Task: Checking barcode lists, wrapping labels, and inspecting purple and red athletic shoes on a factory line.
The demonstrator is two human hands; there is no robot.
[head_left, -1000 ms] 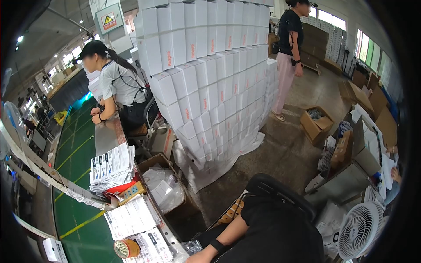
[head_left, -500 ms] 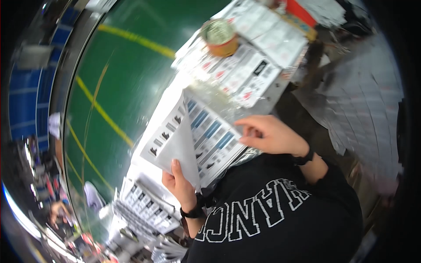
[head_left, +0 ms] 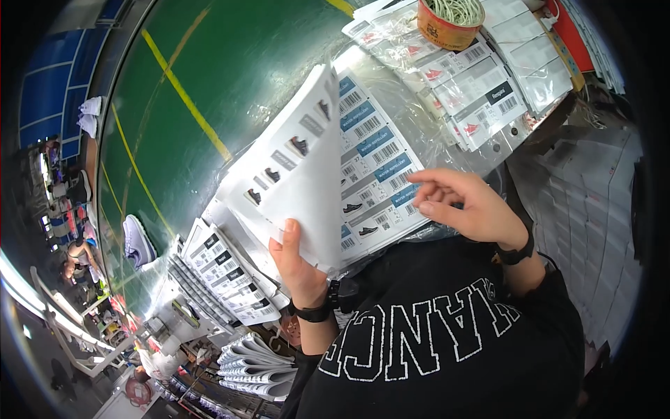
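Note:
My left hand [head_left: 299, 269] is closed on the folded-over label sheets [head_left: 293, 188], thumb on top, their white backs and small shoe pictures showing. Beneath lies a stack of printed label sheets [head_left: 380, 164], with blue bands, barcodes and shoe pictures. At the stack's right edge is my right hand [head_left: 460, 206], its index finger stretched toward the paper and thumb apart, the other fingers curled. Nothing shows in its grip. Whether that fingertip touches the sheet, I cannot tell. Clear plastic film [head_left: 412, 105] lies around the stack.
Beyond the film are more label stacks [head_left: 481, 98] and an orange tub [head_left: 450, 28] of pale strings or bands. At left, bundled label sheets [head_left: 227, 276] and folded sheets [head_left: 258, 366] sit near my left arm. A lilac shoe [head_left: 138, 243] rests on the green surface [head_left: 244, 63].
The view has shifted, so the bench and tub appear farther right and higher. My left hand still holds the folded sheets; my right hand stays by the stack's edge.

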